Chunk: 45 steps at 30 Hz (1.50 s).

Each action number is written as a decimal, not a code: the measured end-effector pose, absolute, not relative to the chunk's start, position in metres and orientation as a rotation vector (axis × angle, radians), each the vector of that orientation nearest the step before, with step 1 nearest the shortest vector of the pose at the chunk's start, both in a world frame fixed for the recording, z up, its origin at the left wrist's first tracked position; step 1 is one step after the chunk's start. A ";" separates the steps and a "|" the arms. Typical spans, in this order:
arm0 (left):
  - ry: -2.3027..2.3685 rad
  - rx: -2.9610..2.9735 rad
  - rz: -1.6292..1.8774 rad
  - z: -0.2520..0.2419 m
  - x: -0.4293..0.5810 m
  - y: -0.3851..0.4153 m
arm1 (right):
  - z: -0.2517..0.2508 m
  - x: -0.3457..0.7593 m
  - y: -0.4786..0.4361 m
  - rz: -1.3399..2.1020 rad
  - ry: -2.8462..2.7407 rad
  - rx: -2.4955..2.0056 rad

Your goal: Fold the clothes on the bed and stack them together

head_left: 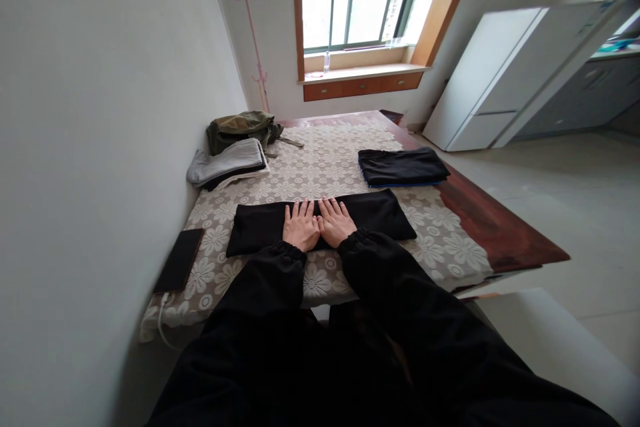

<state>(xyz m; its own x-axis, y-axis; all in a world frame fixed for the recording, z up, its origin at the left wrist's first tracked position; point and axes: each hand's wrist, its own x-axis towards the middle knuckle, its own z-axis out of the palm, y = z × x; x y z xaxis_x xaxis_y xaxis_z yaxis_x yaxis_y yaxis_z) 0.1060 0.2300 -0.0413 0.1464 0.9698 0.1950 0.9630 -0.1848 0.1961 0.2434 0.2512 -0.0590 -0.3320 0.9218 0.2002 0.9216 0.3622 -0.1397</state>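
A: What is filling most of the view?
B: The table [510, 225], whose red-brown wood is showing along the right and far edges. A flowered lace tablecloth [316, 279] is covering the rest.
A: And beyond it?
B: A white refrigerator [490, 77] is standing on the right, and a wood-framed window [367, 3] is letting in light at the far end. A pink coat stand [250, 20] is rising to its left.
A: What is lying on the table?
B: A long, folded black cloth [260, 225] is stretching crosswise at the near side. Farther back on the right, a dark folded pile [403, 167] is showing a blue edge. At the far left, a green bag [240, 128] is sitting behind a grey-topped pile of clothes [227, 163].
A: How are the hands doing?
B: The left hand [303, 227] and the right hand [336, 221] are resting palm down on the middle of the black cloth, side by side, thumbs meeting. The fingers are lying straight, gripping nothing.
A: Anything smaller?
B: A phone [179, 261] is lying at the left edge, dark screen up. On the windowsill, what is probably a clear bottle [327, 61] is standing, though glare is blurring it. Last, a white cable [161, 320] is hanging from the phone.
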 end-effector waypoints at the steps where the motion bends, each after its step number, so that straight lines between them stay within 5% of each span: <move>1: 1.995 2.355 0.428 -0.041 0.106 0.230 | -0.059 0.244 0.251 0.005 -2.390 -1.638; 45: 2.031 2.352 0.337 -0.041 0.105 0.244 | -0.052 0.243 0.265 -0.007 -2.383 -1.570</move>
